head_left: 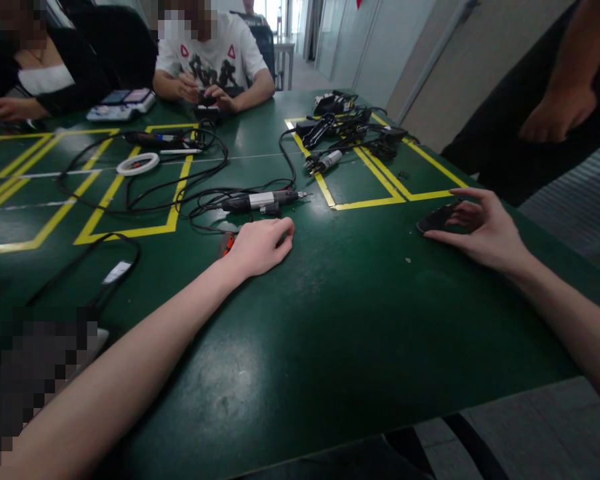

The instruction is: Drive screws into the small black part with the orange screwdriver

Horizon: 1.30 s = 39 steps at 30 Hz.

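My left hand (261, 247) rests on the green table with its fingers curled under. Whatever may be inside them is hidden. Just behind its wrist lies an orange-and-black object (227, 245), partly covered by the hand. A black and silver electric screwdriver (263, 201) with a cable lies just beyond that hand, its bit pointing right. Over at the right, my right hand (485, 230) grips a dark flat piece (433, 221) between thumb and fingers, close to the tabletop. The piece's exact kind cannot be made out.
Yellow tape (370, 203) marks rectangles on the green table (330, 320). A heap of black cables and adapters (350, 123) sits at the back. Farther left are a white tape ring (138, 164) and looped cords. Two people sit opposite; another person's hand (560, 113) hangs at right.
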Motion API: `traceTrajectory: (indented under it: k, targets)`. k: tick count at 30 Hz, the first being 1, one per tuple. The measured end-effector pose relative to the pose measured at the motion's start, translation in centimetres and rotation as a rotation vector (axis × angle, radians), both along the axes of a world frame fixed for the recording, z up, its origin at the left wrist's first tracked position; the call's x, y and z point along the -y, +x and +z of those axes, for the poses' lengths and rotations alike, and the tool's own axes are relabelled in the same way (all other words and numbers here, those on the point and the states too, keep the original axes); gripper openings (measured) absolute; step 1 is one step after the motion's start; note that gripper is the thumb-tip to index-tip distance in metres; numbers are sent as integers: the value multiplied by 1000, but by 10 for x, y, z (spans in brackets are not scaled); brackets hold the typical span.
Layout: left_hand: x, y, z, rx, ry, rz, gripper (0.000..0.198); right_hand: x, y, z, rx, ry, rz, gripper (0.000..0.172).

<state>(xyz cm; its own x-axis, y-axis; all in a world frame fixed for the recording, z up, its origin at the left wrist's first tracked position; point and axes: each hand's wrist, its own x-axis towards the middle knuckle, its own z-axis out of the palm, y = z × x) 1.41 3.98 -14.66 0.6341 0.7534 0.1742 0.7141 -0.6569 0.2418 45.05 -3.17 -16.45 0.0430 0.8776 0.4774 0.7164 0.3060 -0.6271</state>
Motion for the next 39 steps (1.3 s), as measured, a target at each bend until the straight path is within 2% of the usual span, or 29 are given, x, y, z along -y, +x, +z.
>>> traceTrajectory:
  k: [3, 6, 9, 11, 12, 13, 14, 16, 19, 24, 29, 35, 39]
  targets:
    - [-1, 0, -1, -6, 21, -7, 24, -2, 0, -2, 7, -2, -32, 72]
    - [-1, 0, -2, -32, 32, -4, 25, -2, 2, -4, -17, 4, -23, 78]
    - [-1, 1, -2, -40, 31, 2, 26, 4, -1, 4, 92, 180, -12, 76]
    - [0, 1, -2, -32, 31, -1, 26, 11, -8, 13, 365, 362, -15, 42]
    - [0, 2, -2, -29, 32, -2, 25, 15, -13, 19, 533, 393, 31, 22]
    - [0, 2, -2, -27, 32, -4, 25, 18, -19, 24, 681, 387, 130, 12]
    - [0, 2, -2, -26, 31, -6, 24, 20, -24, 28, 808, 396, 216, 13]
    - [0, 2, -3, -26, 33, -6, 24, 23, -34, 34, 1020, 434, 257, 26]
    - [-1, 2, -2, -26, 33, -7, 24, 23, -42, 37, 1159, 453, 290, 43]
    - [0, 2, -2, -26, 28, -11, 24, 24, -43, 36, 1153, 429, 309, 48]
    - [0, 2, -2, -36, 21, 0, 24, 26, -46, 37, 1079, 447, 218, 40]
    - [0, 1, -1, -32, 15, 0, 25, 17, -56, 39, 1217, 444, 237, 47]
    - [-1, 1, -2, -28, 28, 1, 25, 14, -59, 37, 1197, 407, 262, 48]
